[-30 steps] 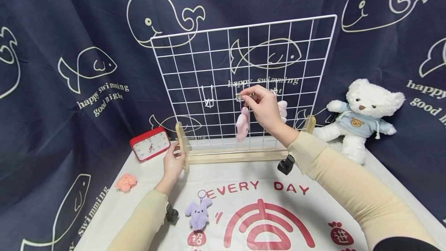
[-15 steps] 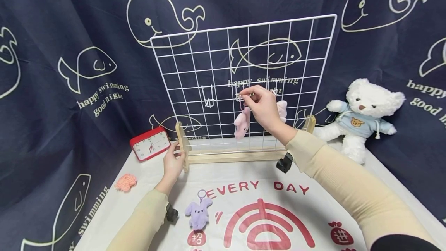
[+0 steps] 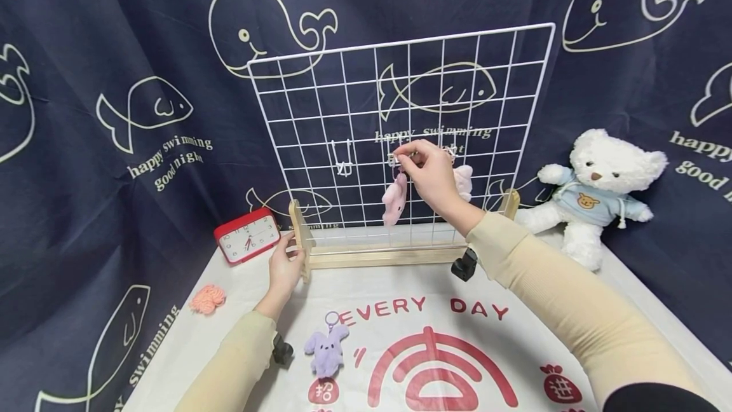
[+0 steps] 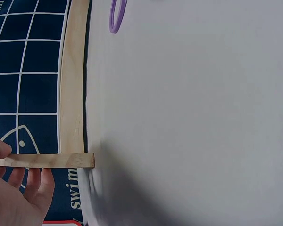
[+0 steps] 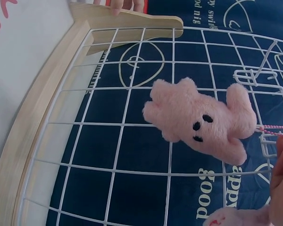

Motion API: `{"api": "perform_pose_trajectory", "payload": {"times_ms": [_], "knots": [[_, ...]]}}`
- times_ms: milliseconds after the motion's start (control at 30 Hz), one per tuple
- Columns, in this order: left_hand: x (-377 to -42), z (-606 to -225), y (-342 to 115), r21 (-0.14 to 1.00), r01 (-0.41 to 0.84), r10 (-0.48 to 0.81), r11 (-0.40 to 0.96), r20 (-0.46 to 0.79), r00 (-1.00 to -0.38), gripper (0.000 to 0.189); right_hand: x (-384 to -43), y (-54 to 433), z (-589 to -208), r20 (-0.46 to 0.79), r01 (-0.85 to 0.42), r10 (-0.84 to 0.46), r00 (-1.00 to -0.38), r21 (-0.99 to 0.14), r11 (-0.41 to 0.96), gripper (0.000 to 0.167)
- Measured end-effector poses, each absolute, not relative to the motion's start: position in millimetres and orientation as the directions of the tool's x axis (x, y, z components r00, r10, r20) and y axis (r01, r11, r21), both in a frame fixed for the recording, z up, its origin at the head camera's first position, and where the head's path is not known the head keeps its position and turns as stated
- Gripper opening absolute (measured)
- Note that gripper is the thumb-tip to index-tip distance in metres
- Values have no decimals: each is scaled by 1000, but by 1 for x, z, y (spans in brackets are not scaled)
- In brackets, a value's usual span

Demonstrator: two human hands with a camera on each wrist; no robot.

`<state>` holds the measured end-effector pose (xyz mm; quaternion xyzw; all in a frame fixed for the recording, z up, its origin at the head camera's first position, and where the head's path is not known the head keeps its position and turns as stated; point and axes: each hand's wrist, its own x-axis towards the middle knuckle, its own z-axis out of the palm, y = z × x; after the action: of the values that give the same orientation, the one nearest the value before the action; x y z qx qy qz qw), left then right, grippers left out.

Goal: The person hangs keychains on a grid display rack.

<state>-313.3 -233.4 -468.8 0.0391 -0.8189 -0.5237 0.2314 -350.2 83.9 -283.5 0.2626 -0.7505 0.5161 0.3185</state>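
Note:
My right hand (image 3: 433, 177) pinches the pink bead chain (image 5: 276, 129) of a pink plush keychain (image 3: 394, 201) in front of the white wire grid (image 3: 424, 102). In the right wrist view the plush bunny (image 5: 205, 120) dangles by its chain beside a white hook (image 5: 270, 143), partly behind my fingers (image 5: 282, 162). Whether the chain touches that hook cannot be made out. My left hand (image 3: 284, 269) grips the grid's wooden side foot (image 4: 52, 161), thumb on one side and fingers on the other.
Another white hook (image 3: 343, 164) sits on the grid's left. Behind my right hand hangs a second pink plush (image 3: 464, 182). A purple bunny keychain (image 3: 326, 353), red clock (image 3: 248, 238), coral yarn bundle (image 3: 207, 299) and white teddy bear (image 3: 591, 199) are around the stand.
The pink plush has risen slightly and swung a little to the left under my right hand, which has barely moved. My left hand keeps its grip on the wooden foot.

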Motion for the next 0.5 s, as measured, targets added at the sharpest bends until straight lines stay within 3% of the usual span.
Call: {"api": "perform_pose_trajectory", "payload": {"times_ms": [500], "knots": [[-315,-469,-233,877,173,-311,448,334,-890,50,-354,84,-285,743,-714,-33,-669,-628,310,11]]}}
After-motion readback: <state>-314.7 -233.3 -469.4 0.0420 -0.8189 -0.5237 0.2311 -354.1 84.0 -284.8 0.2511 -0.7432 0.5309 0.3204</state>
